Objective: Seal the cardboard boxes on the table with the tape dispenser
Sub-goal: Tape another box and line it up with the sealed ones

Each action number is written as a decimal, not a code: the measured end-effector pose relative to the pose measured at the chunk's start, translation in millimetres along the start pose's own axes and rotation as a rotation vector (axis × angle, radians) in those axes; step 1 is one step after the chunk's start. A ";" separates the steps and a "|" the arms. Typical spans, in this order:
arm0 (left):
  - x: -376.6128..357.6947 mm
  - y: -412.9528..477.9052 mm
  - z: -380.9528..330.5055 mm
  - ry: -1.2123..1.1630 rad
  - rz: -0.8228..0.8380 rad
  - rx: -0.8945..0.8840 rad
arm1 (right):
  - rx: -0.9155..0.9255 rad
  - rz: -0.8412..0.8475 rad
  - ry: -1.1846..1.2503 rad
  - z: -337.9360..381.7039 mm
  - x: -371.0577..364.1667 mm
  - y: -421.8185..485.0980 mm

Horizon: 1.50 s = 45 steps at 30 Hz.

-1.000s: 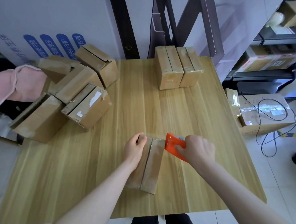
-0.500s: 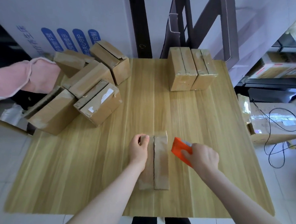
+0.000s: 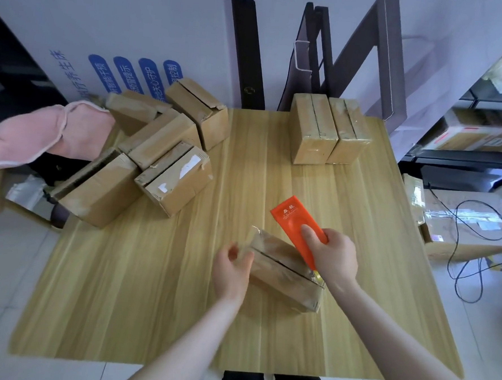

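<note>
Half the tape dispenser (image 3: 291, 219) under the right hand (image 3: 334, 260); left hand (image 3: 232, 268) blurred

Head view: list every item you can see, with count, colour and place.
table: 1, light wood, centre
box being taped: 1, brown, near middle of table, between the grips
tape dispenser: 1, orange, over that box's right end
loose boxes: 5, brown, piled at table's far left
standing boxes: 2, brown, side by side at table's far right
cloth: 1, pink, left of table
floor box: 1, brown, right of table
cable: 1, black, draped over floor box
shelf: 1, dark, far right, holding more boxes
left grip: 1, bare hand, at taped box's left end, blurred
right grip: 1, bare hand, holding tape dispenser
</note>
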State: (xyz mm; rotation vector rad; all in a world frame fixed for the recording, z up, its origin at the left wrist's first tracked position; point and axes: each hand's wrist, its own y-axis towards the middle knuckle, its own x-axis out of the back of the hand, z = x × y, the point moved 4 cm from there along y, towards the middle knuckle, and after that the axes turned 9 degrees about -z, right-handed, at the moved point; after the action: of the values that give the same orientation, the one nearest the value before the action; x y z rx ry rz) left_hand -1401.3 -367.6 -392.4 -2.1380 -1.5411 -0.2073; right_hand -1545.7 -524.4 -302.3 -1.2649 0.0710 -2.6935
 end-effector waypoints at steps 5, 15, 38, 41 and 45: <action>-17.5 47.6 -50.3 0.296 0.215 -0.352 | 0.012 -0.020 -0.024 3.3 -1.3 -3.4; -39.4 64.1 -48.8 0.391 0.511 -0.208 | -0.009 -0.008 0.106 -4.4 3.0 -2.1; -62.6 57.1 -7.5 -0.093 0.667 0.369 | -0.011 -0.129 0.293 -26.0 -1.6 -1.6; -58.9 54.3 -9.9 -0.149 0.668 0.353 | 0.026 -0.142 0.292 -22.4 -4.9 -10.2; -43.0 40.9 1.4 -0.278 0.562 0.384 | 0.083 -0.154 0.292 -16.1 -8.9 -20.6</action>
State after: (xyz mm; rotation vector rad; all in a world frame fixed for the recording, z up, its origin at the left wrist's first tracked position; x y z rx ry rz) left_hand -1378.9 -413.2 -423.0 -2.2348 -0.9448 0.5493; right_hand -1555.1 -503.1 -317.1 -0.8802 -0.1061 -2.9598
